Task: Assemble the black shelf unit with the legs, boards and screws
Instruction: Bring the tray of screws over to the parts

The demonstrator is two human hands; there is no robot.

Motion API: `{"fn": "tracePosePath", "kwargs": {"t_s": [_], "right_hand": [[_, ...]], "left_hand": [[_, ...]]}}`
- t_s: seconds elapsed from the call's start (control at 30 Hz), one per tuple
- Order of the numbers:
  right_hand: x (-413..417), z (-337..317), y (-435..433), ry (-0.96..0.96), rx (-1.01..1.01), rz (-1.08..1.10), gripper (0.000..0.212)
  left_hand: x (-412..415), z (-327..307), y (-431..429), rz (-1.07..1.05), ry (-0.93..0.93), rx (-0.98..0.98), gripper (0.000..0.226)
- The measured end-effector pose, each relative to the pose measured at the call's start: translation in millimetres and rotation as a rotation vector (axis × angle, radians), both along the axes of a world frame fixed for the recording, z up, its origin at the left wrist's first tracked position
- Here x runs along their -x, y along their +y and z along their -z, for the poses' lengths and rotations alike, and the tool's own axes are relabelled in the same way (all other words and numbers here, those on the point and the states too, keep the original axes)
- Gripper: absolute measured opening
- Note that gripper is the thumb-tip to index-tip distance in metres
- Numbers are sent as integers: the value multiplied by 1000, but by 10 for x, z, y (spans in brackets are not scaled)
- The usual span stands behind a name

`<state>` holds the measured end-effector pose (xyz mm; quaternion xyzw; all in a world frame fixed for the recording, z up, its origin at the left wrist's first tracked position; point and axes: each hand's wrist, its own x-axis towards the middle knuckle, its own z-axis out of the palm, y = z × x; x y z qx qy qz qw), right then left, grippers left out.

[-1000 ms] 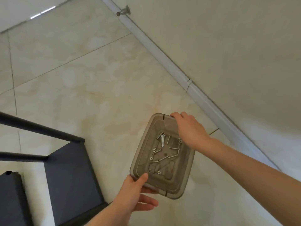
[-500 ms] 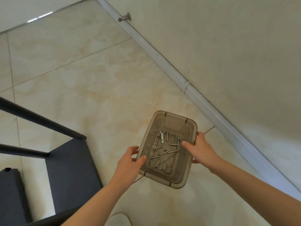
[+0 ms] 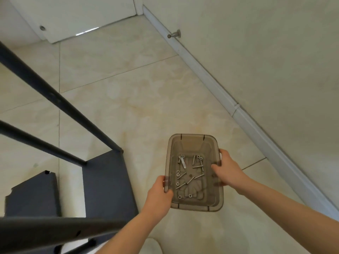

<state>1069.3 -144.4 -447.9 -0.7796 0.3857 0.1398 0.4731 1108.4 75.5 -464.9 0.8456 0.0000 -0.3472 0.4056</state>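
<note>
Behind the tinted bin [image 3: 194, 142], the right hand [image 3: 228, 172] is partly obscured.

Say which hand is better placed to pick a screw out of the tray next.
Right, probably. The right hand grips the tray by its right wall, one digit inside, close to the screws. The left hand holds the near left corner and can bear the tray.

legs [image 3: 60, 102] cut off left, nearest blurred

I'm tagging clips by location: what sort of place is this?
Probably an indoor room, likely a home: glossy floor tiles, white skirting board along a plain wall, and a door stop.
</note>
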Motion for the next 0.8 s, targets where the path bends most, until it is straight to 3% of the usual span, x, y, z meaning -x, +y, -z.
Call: {"fn": "tracePosePath", "kwargs": {"t_s": [0.47, 0.6, 0.8], "right_hand": [[-143, -55, 179, -20, 2, -39, 60], [-92, -159, 197, 5, 253, -190, 59], [-5, -571, 408, -27, 516, -435, 53]], "left_hand": [[27, -47, 151, -175, 19, 76, 29], [48, -169, 285, -135, 40, 7, 48], [216, -494, 552, -15, 34, -86, 40]]}}
